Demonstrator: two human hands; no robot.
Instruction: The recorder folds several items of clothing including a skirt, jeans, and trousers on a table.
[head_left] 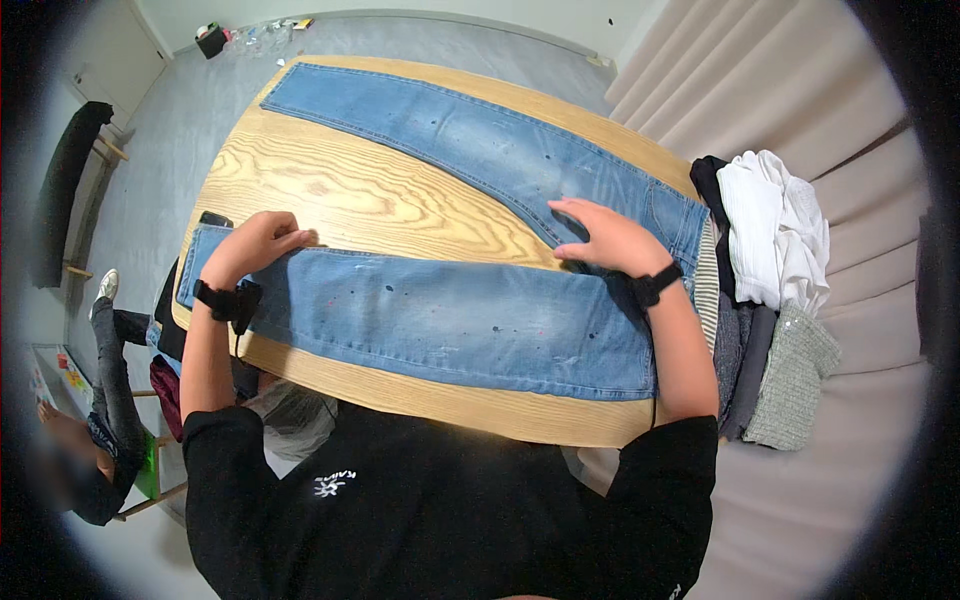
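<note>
Blue jeans [430,310] are laid flat on the wooden table [380,195], legs spread, waist at the right. Left hand [255,245] has its fingers curled at the near leg's inner edge, can't tell if they're pinching denim. Right hand [615,238] is open, thumb apart, by the crotch. Small black bin [211,42] on the floor, contents too tiny to make out, clear plastic [262,40] beside it.

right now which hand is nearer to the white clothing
The right. The right hand is by the crotch of the jeans, left of the white clothing; the left hand is much farther left, near one leg's hem.
</note>
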